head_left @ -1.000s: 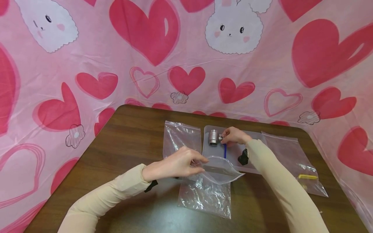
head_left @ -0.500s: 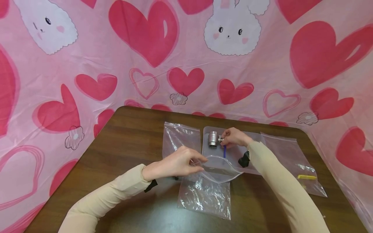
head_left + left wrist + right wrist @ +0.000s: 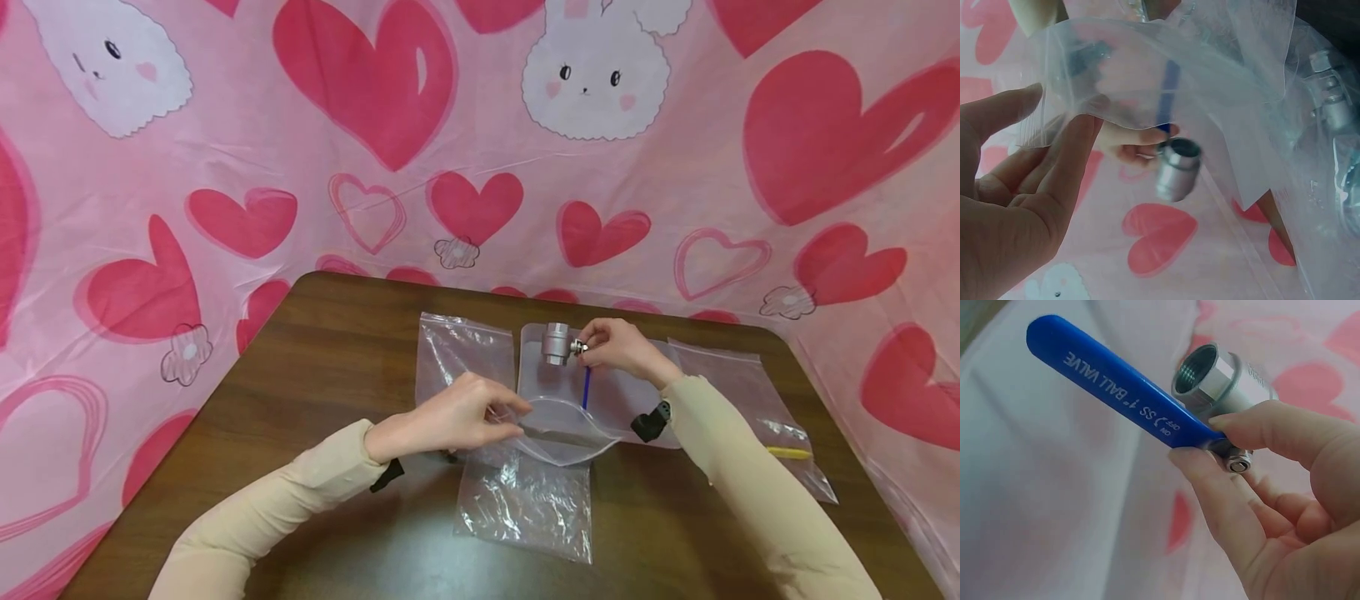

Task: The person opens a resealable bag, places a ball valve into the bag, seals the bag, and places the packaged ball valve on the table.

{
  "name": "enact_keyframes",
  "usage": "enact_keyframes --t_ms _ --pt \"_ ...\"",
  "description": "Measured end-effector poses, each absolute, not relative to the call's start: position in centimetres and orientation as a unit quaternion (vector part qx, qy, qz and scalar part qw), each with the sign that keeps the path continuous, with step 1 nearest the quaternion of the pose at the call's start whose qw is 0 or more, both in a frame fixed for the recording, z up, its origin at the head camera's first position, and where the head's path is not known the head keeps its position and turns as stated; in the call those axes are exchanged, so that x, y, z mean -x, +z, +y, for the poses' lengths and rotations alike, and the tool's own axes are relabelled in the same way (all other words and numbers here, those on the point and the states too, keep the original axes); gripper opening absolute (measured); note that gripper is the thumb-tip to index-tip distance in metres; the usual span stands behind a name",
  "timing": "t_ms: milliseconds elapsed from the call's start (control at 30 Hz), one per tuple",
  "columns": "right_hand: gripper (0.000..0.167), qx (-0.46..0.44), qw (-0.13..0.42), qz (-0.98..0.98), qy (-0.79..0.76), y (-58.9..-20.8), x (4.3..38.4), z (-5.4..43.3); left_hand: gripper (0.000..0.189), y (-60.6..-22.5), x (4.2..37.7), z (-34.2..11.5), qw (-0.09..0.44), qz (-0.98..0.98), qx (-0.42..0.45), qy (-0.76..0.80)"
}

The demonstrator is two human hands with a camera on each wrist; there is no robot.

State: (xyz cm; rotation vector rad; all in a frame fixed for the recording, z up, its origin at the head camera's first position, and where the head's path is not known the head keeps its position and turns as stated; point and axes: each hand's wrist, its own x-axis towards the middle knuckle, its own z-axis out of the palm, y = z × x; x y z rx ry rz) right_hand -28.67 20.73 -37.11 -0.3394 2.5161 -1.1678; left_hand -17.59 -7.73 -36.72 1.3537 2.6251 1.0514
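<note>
In the head view my right hand (image 3: 622, 348) pinches a metal ball valve (image 3: 557, 343) by the neck, where its blue lever handle (image 3: 587, 388) joins the stem. White lettering on the lever (image 3: 1110, 381) and the valve's threaded bore show in the right wrist view. My left hand (image 3: 450, 421) holds a clear plastic bag (image 3: 570, 454) by its rim, between thumb and fingers, and the bag's mouth gapes. From the left wrist, the bag (image 3: 1141, 69) partly veils the right hand and the lever; the valve body (image 3: 1179, 170) appears below its edge, apart from it.
A translucent tray (image 3: 531, 367) lies under the valve. Zip bags flank it: one at left (image 3: 457, 346), one at right (image 3: 720, 371) with a yellow handle (image 3: 787, 453) in it. Another bag (image 3: 525, 521) lies nearer me on the wooden table (image 3: 337, 350).
My right hand has raised the ball valve off the tray and shifted it slightly right. My left hand and the bag have hardly moved.
</note>
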Motion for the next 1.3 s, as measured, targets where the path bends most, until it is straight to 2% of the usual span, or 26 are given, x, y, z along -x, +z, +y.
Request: enact_keyframes --t_ms 467,867,1100,1300 --pt "0.039 0.148 0.072 0.887 -0.432 -31.3 23.8 20.5 0.025 -36.8 17.6 -7.5 0.002 0.835 -0.433 0.338" --pt "0.032 0.182 -0.001 0.874 -0.450 -27.3 20.3 19.8 0.025 -36.6 17.7 -7.5 0.024 0.833 -0.417 0.362" --pt "0.030 0.233 -0.044 0.858 -0.456 -27.3 18.3 18.8 0.026 -36.6 18.1 -7.6 0.052 0.833 -0.393 0.386" --pt "0.030 0.247 -0.043 0.860 -0.445 -28.8 16.5 18.4 0.026 -36.6 18.4 -7.6 0.067 0.839 -0.373 0.391"
